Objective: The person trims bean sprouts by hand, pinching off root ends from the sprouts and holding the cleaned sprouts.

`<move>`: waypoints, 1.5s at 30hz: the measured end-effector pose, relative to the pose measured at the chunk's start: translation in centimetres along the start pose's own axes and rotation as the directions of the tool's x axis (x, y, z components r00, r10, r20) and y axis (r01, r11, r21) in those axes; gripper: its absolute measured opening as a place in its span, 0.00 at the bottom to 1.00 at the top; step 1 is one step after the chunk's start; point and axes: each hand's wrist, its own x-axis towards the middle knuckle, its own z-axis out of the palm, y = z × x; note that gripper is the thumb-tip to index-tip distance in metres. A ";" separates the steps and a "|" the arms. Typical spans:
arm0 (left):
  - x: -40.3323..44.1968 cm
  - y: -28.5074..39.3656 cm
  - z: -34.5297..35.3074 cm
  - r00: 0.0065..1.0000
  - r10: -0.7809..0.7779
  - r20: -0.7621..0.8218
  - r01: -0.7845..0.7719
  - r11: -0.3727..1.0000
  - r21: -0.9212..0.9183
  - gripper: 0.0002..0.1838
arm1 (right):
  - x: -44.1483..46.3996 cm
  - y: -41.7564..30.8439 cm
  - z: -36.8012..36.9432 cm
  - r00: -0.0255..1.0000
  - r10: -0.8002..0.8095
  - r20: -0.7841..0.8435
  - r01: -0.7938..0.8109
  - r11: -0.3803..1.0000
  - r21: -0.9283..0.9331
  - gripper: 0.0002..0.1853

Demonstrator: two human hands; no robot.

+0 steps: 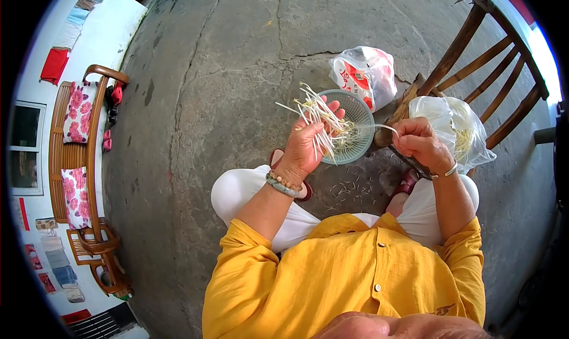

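yellow shirt [349, 274]; left grip [303, 146] loosely clasps sprouts [323, 125] over colander [363, 111]; right grip [422, 144] pinches sprout [382, 126]; bag [477, 152] holds more

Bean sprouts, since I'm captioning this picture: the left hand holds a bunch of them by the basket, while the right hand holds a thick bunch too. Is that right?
Not quite: the head view shows the right hand pinching just a single sprout. The left hand does hold a bunch of bean sprouts by the basket.

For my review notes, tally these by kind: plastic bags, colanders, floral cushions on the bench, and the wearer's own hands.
Plastic bags, one red-printed, one by the chair back: 2
Colander: 1
Floral cushions: 2
Left hand and right hand: 2
Total: 7
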 end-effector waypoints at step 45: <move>0.9 -2.1 -1.3 0.986 -0.126 -0.110 0.135 0.988 0.076 0.25 | 1.8 3.4 2.7 0.944 0.134 -0.303 -0.150 0.988 -0.032 0.09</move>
